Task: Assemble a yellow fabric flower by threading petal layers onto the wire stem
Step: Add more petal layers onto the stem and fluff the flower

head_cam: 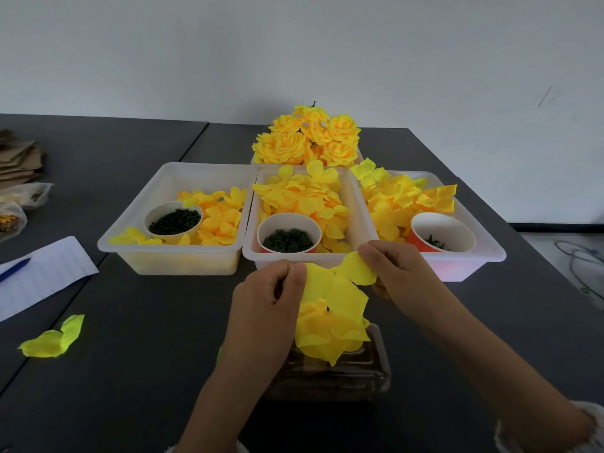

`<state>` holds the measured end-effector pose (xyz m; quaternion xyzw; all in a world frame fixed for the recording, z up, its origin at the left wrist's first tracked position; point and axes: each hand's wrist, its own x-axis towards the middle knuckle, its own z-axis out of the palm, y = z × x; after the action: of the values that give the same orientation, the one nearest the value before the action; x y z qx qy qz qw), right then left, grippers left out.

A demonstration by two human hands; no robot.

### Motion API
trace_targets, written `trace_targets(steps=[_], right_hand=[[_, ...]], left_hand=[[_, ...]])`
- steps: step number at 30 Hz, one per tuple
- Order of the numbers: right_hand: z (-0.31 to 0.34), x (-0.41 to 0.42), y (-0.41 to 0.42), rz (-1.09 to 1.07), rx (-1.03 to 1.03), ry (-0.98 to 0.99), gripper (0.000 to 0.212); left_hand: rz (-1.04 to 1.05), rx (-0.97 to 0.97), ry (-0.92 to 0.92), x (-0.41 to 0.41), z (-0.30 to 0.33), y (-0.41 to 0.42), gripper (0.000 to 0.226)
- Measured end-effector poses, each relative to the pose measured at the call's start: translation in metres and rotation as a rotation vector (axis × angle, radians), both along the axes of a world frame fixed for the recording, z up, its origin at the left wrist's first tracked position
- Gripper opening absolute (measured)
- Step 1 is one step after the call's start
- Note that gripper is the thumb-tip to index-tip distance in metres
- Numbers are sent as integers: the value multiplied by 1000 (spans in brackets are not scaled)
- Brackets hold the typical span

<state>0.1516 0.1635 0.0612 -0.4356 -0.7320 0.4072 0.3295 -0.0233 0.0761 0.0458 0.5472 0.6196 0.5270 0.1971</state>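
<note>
Cardboard pieces (19, 160) lie at the far left edge of the dark table (137, 354), with a sheet of paper (42, 276) and a blue pen (14, 269) nearer. A loose yellow petal piece (52, 338) lies on the table in front of the paper. Three white bins stand in a row: the left bin (170, 256) holds orange-yellow petals and a cup of dark green parts (172, 221); the middle bin (356, 204) holds yellow petals and a cup of green rings (288, 238); the right bin (470, 256) holds more petals and an orange cup (443, 232). Finished yellow flowers (309, 138) are piled behind the middle bin. In front of it, the left hand (268, 299) pinches one edge of a yellow petal layer (330, 289) between curled fingers. The right hand (398, 269) pinches the opposite petal, fingers curled round it. Below the layer sits the partly built flower (330, 331), over a clear plastic box (369, 377).
</note>
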Motion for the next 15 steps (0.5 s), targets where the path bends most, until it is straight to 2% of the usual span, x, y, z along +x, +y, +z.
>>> trace_targets(steps=[15], right_hand=[[-9, -3, 5, -33, -41, -32, 40]], left_hand=[[-10, -49, -36, -1, -5, 5, 43]])
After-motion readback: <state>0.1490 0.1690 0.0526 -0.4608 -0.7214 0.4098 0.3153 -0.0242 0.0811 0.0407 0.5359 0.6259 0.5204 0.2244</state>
